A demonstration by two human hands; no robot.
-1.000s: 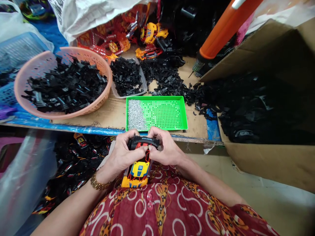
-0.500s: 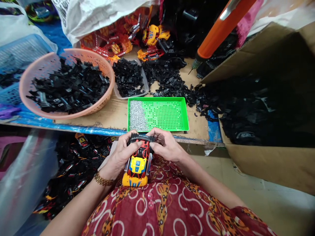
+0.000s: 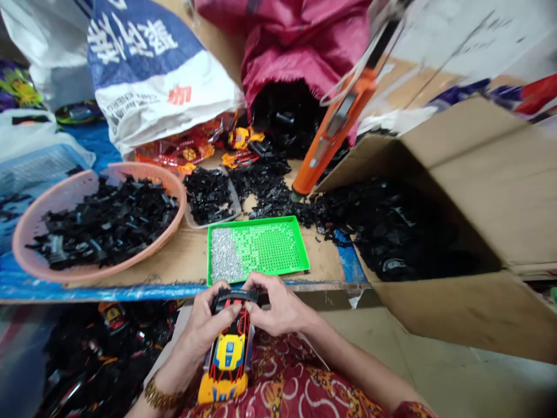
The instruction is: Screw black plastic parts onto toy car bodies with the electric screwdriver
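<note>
A toy car body (image 3: 229,352), yellow with a red frame, rests upright against my lap between both hands. At its far end is a black curved bumper piece (image 3: 237,295). My left hand (image 3: 206,319) is closed around the car's left side, thumb lying over the red frame. My right hand (image 3: 272,307) grips the far right corner, its thumb and fingers pressed on the black piece. Just beyond my fingers, a green perforated tray (image 3: 300,247) bears many small silver screws (image 3: 226,258) at its left end.
A pink basket (image 3: 174,223) and a clear tub (image 3: 235,200) hold black plastic parts, with more spilled on the table. An orange electric screwdriver (image 3: 326,142) hangs over them. To the right is an open cardboard box (image 3: 444,313) of black parts. Finished-looking cars (image 3: 112,316) lie piled below left.
My view has tilted up, so the table and tray appear lower and more of the sacks and screwdriver shows. Both hands still hold the toy car, with little change in grip.
</note>
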